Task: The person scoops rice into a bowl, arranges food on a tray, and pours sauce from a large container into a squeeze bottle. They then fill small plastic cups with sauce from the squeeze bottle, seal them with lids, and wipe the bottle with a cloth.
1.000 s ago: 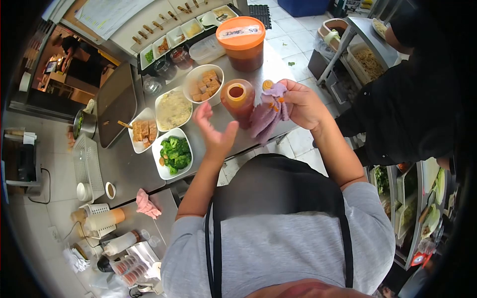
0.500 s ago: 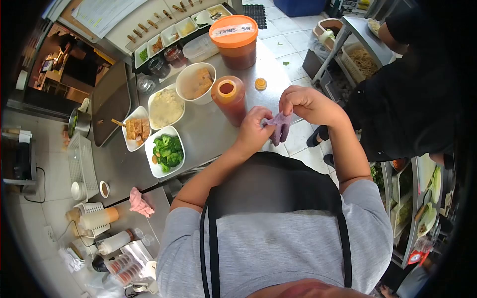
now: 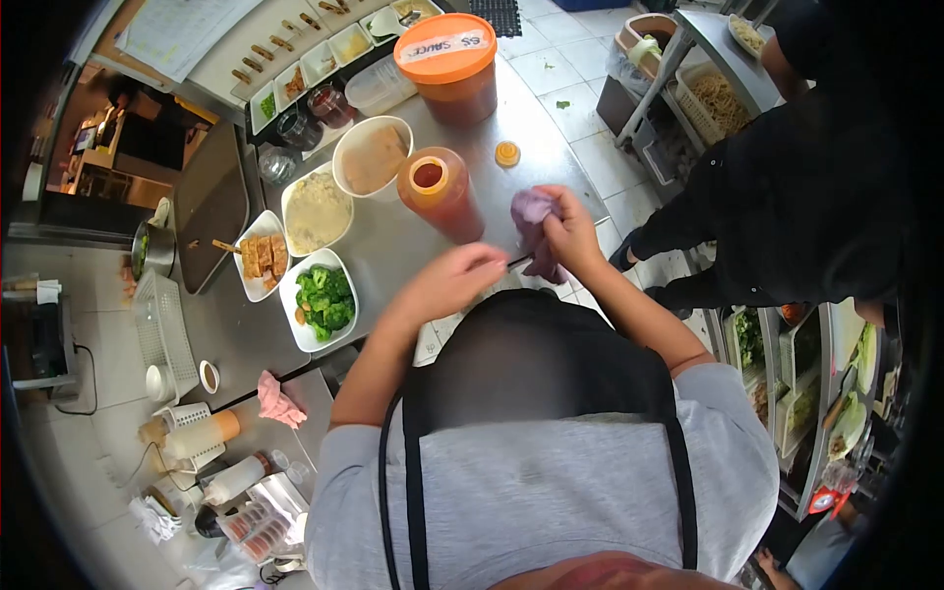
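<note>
A purple cloth (image 3: 534, 218) hangs bunched in my right hand (image 3: 572, 234), over the front edge of the steel counter. My left hand (image 3: 450, 285) is apart from it, just in front of an open squeeze bottle of red sauce (image 3: 444, 202); its fingers are extended and hold nothing. The bottle's orange cap (image 3: 507, 153) lies on the counter behind the cloth. Behind the bottle stands a lidded tub (image 3: 457, 93) labelled sauce. To the left are bowls of broccoli (image 3: 323, 303), pale mash (image 3: 320, 211) and sliced food (image 3: 264, 258), and a round bowl (image 3: 374, 157).
A co-worker in black (image 3: 806, 206) stands at the right, beside a steel shelf with a basket of noodles (image 3: 716, 104). A dark tray (image 3: 214, 211) lies at the left. Lower left are a pink cloth (image 3: 279, 399) and several bottles.
My left hand has let go of the purple cloth and moved left, its fingers now extended. My right hand has lowered slightly with the cloth. The co-worker's legs have shifted.
</note>
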A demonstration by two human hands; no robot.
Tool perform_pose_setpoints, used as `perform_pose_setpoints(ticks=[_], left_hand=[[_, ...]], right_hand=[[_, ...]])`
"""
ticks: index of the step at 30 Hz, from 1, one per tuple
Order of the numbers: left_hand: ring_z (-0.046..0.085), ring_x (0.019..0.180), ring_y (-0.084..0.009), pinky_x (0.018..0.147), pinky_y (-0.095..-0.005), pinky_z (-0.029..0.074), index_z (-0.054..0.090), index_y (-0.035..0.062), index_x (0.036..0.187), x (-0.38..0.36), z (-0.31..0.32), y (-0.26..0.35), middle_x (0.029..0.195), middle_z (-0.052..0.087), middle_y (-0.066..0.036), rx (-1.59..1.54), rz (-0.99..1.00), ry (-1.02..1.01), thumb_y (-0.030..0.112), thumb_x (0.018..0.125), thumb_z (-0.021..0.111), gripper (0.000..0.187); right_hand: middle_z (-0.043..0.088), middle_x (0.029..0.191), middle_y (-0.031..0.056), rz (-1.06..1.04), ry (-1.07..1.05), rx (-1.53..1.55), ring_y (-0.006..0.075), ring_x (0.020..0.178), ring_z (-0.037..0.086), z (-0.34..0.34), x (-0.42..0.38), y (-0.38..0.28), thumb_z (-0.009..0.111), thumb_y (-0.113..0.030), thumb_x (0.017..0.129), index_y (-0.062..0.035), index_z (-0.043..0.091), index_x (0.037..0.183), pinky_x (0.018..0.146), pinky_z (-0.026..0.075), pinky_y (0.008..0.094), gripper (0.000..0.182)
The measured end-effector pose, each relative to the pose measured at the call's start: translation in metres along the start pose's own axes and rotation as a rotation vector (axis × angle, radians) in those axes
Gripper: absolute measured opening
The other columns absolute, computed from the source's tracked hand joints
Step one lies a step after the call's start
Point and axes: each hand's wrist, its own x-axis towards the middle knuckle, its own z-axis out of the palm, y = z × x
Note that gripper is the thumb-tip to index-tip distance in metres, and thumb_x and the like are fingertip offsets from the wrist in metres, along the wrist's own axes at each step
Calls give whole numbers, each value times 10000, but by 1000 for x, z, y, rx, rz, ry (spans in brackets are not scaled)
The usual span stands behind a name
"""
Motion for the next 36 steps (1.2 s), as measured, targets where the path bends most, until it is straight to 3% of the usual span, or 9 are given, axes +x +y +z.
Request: perform_pose_setpoints(ticks=[2, 5, 8, 12, 14, 18, 22, 28, 36], left_hand=[[516, 828, -81, 693, -224, 426, 541, 41, 965, -27, -26, 2, 890, 566, -43, 28, -239, 94, 223, 848, 489, 222], [497, 848, -97, 709, -224, 411, 488, 29, 1036, -42, -51, -13, 948, 532, -57, -30, -95, 394, 213, 809, 546, 297], [466, 916, -151, 764, -268, 404, 407, 9, 1138, -38, -56, -17, 1052, 477, -123, -107, 123, 609, 245, 755, 620, 498], [413, 1038, -221, 841, -328, 376, 316, 23, 1239, -35, -61, -8, 1151, 407, -159, -138, 210, 631, 282, 722, 657, 671], [405, 1058, -229, 851, -338, 368, 297, 34, 1251, -33, -60, -15, 1170, 396, -154, -174, 244, 637, 291, 709, 670, 707], [377, 1113, -248, 879, -369, 350, 207, 82, 1294, -16, -54, -22, 1204, 372, -147, -85, 344, 722, 302, 633, 732, 872], [378, 1126, -235, 915, -368, 331, 148, 62, 1295, 21, -32, -26, 1215, 362, -144, -18, 555, 800, 255, 547, 795, 1007], [437, 1054, -195, 889, -318, 367, 238, 9, 1204, 44, -12, -27, 1128, 421, -113, -134, 534, 928, 154, 556, 786, 861], [476, 1009, -176, 875, -311, 393, 261, 11, 1179, 22, -13, -33, 1094, 452, -105, -108, 498, 1059, 89, 561, 770, 804]], right_hand=[[548, 949, 91, -257, -20, -78, 234, 891, 537, 8, 3, 23, 427, 81, 715, -83, 512, 1051, 720, 448, 305, 383], [548, 1003, 49, -789, -382, -690, 226, 932, 527, 12, 1, 37, 510, -4, 673, -171, 605, 905, 803, 407, 342, 301], [550, 1009, 19, -957, -378, -1046, 212, 931, 521, 5, -7, 52, 557, -106, 655, -187, 607, 900, 830, 378, 350, 262], [585, 834, 46, -778, -194, -1027, 213, 722, 560, -80, 22, 55, 582, -148, 665, -141, 599, 814, 647, 435, 319, 151], [571, 738, 69, -107, 270, -896, 185, 653, 559, -135, 36, 57, 488, -58, 738, -66, 611, 887, 583, 439, 287, 193], [578, 691, 96, -308, 580, -707, 175, 559, 563, -182, 73, 45, 426, -33, 745, -14, 599, 918, 543, 463, 285, 246], [586, 693, 113, -162, 350, -290, 182, 596, 584, -125, 89, 5, 426, -30, 729, -5, 596, 934, 586, 481, 283, 268], [545, 899, 102, -306, 79, -846, 249, 775, 575, -37, 130, 13, 497, -98, 732, -130, 616, 966, 699, 462, 320, 264], [549, 900, 91, -411, -214, -992, 277, 790, 558, -26, 115, 44, 539, -104, 684, -179, 646, 829, 682, 457, 338, 195]])
